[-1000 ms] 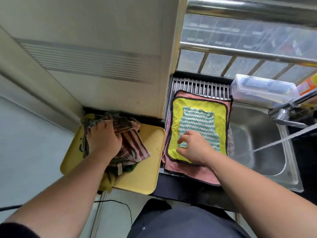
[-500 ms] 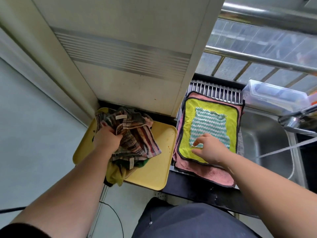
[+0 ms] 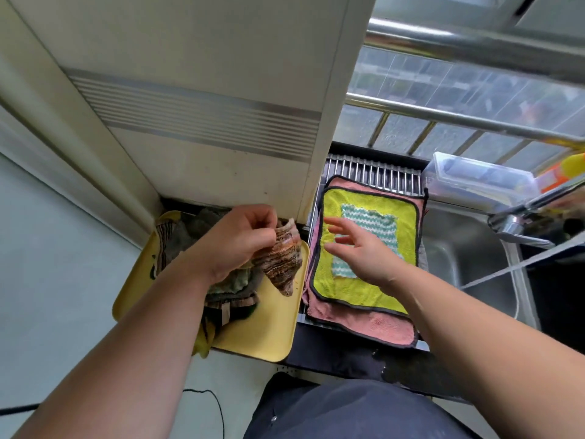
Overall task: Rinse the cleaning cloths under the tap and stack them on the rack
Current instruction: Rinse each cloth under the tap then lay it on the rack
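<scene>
Yellow tray (image 3: pixel 262 331) at table edge holds a heap of cloths (image 3: pixel 177 236). L hand (image 3: pixel 240 239) pinches a brown striped cloth (image 3: pixel 281 261), raised above heap. R hand (image 3: pixel 364 251), fingers spread, holding nothing, is over stack on rack (image 3: pixel 373 177): pink cloth (image 3: pixel 380 324) at bottom, yellow cloth (image 3: pixel 364 289) next, green-white cloth (image 3: pixel 370 223) on top. Further right: sink (image 3: pixel 474 280), tap (image 3: pixel 519 223).

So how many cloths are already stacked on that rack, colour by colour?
Pink cloth: 1
Yellow cloth: 1
Green-and-white cloth: 1
Total: 3 showing on the rack; a grey edge at the right may be another.
</scene>
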